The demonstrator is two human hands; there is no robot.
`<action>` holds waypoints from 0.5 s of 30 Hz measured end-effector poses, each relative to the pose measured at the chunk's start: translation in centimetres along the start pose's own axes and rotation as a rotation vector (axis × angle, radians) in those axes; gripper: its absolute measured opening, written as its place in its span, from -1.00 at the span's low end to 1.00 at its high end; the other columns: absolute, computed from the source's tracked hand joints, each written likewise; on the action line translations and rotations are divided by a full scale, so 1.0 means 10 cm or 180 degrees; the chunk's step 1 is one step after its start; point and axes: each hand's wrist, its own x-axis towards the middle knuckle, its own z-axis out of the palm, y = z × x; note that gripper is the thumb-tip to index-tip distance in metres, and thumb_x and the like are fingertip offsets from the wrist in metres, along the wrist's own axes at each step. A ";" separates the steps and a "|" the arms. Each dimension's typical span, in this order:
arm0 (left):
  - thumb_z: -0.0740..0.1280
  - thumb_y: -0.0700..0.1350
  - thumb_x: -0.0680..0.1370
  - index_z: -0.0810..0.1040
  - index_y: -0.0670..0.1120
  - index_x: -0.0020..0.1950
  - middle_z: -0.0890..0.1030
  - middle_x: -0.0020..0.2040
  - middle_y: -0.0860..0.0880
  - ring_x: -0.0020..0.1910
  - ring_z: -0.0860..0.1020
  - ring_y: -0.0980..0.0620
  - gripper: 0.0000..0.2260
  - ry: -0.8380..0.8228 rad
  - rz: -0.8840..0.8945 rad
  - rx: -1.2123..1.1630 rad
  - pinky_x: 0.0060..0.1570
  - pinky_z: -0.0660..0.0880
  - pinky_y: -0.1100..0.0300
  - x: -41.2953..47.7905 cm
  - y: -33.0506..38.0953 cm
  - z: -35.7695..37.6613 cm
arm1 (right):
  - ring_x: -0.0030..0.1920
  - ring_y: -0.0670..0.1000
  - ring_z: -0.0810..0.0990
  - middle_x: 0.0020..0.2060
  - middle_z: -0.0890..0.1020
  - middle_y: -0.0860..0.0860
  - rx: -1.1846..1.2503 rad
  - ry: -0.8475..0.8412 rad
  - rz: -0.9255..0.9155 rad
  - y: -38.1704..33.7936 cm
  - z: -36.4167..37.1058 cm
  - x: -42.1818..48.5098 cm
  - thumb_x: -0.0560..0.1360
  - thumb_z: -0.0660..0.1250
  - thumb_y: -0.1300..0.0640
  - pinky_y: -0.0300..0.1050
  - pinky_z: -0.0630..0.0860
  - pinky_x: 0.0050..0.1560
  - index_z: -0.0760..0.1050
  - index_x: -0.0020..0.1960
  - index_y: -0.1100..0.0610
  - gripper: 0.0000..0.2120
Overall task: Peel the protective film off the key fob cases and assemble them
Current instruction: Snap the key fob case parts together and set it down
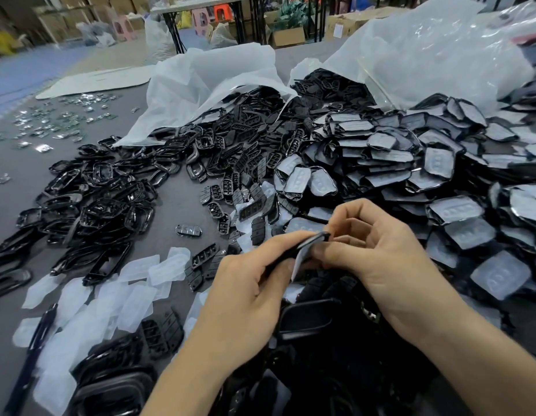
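Your left hand (245, 292) gripped the case (311, 240) mid-air, your right hand (380, 253) pinched at its film (299, 264) — too sharp a tug could have torn the film or flicked the case loose

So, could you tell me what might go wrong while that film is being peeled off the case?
The left hand and right hand hold the small case by fingertips, so it could slip into the black parts heaped below. The film, partly lifted, might tear and leave a scrap. Peeled films lie among loose frames and could get mixed in.
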 end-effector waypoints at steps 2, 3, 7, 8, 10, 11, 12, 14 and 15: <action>0.27 -0.17 0.56 0.57 0.17 0.21 0.69 -0.02 0.01 -0.05 0.64 -0.12 -0.69 -0.0221 -0.0189 -0.0435 -0.04 0.57 -0.06 -0.01 0.01 0.01 | -0.31 -0.05 0.52 -0.35 0.54 -0.03 0.0147 -0.0195 0.0258 -0.02 -0.04 0.01 0.24 0.52 0.34 -0.18 0.54 -0.19 0.54 -0.28 -0.02 -0.71; 0.29 -0.17 0.56 0.58 0.10 0.23 0.69 0.02 -0.01 0.00 0.66 -0.07 -0.71 -0.0362 -0.0310 -0.0895 -0.01 0.59 0.08 0.00 0.02 0.01 | -0.31 -0.05 0.52 -0.35 0.54 -0.04 0.0177 -0.0273 0.0314 -0.04 -0.05 0.01 0.23 0.50 0.32 -0.19 0.54 -0.22 0.55 -0.28 -0.02 -0.73; 0.30 -0.23 0.51 0.63 -0.09 0.17 0.68 0.07 -0.12 0.04 0.66 -0.12 -0.74 -0.0663 -0.0943 -0.2280 0.03 0.57 0.18 0.01 0.01 0.03 | -0.35 -0.11 0.51 -0.39 0.57 -0.05 0.0106 -0.0462 0.0424 -0.08 -0.06 0.02 0.34 0.39 0.42 -0.30 0.48 -0.33 0.60 -0.32 0.01 -0.70; 0.27 -0.27 0.49 0.64 -0.10 0.16 0.68 0.05 -0.15 0.02 0.66 -0.14 -0.71 -0.0673 -0.1066 -0.2444 0.02 0.58 0.14 0.01 0.00 0.03 | -0.38 -0.13 0.50 -0.40 0.58 -0.05 0.0099 -0.0481 0.0462 -0.08 -0.06 0.02 0.35 0.37 0.43 -0.32 0.46 -0.35 0.62 -0.32 0.02 -0.69; 0.18 -0.29 0.44 0.64 -0.13 0.14 0.67 0.03 -0.21 -0.03 0.66 -0.21 -0.64 -0.0684 -0.1236 -0.2764 -0.01 0.60 0.06 0.02 -0.01 0.02 | -0.41 -0.15 0.47 -0.40 0.59 -0.05 0.0038 -0.0518 0.0518 -0.10 -0.08 0.03 0.35 0.36 0.43 -0.34 0.44 -0.36 0.64 -0.32 0.02 -0.69; 0.18 -0.26 0.44 0.64 -0.14 0.14 0.67 0.02 -0.24 -0.05 0.66 -0.24 -0.64 -0.0664 -0.1275 -0.2854 -0.04 0.60 0.05 0.02 0.00 0.02 | -0.42 -0.16 0.47 -0.40 0.59 -0.05 -0.0006 -0.0538 0.0532 -0.10 -0.08 0.03 0.34 0.37 0.42 -0.34 0.44 -0.35 0.64 -0.32 0.02 -0.69; 0.20 -0.22 0.46 0.64 -0.14 0.13 0.67 0.01 -0.24 -0.07 0.67 -0.24 -0.68 -0.0622 -0.1273 -0.2837 -0.07 0.61 0.05 0.02 0.01 0.02 | -0.41 -0.15 0.47 -0.40 0.59 -0.04 -0.0047 -0.0557 0.0528 -0.11 -0.08 0.02 0.34 0.37 0.42 -0.34 0.45 -0.34 0.63 -0.31 0.02 -0.70; 0.31 -0.08 0.52 0.65 -0.11 0.11 0.68 -0.01 -0.18 -0.10 0.68 -0.17 -0.77 -0.0522 -0.1247 -0.2575 -0.13 0.61 0.12 0.02 0.02 0.05 | -0.35 -0.12 0.50 -0.36 0.59 -0.01 -0.0168 -0.0564 0.0466 -0.11 -0.08 0.01 0.34 0.39 0.40 -0.33 0.46 -0.32 0.63 -0.29 0.04 -0.74; 0.34 -0.03 0.53 0.66 -0.10 0.08 0.69 -0.03 -0.14 -0.12 0.69 -0.13 -0.78 -0.0471 -0.1245 -0.2430 -0.16 0.61 0.16 0.01 0.02 0.07 | -0.33 -0.09 0.51 -0.33 0.58 0.02 -0.0270 -0.0541 0.0416 -0.10 -0.07 0.00 0.35 0.40 0.39 -0.33 0.47 -0.31 0.62 -0.26 0.05 -0.76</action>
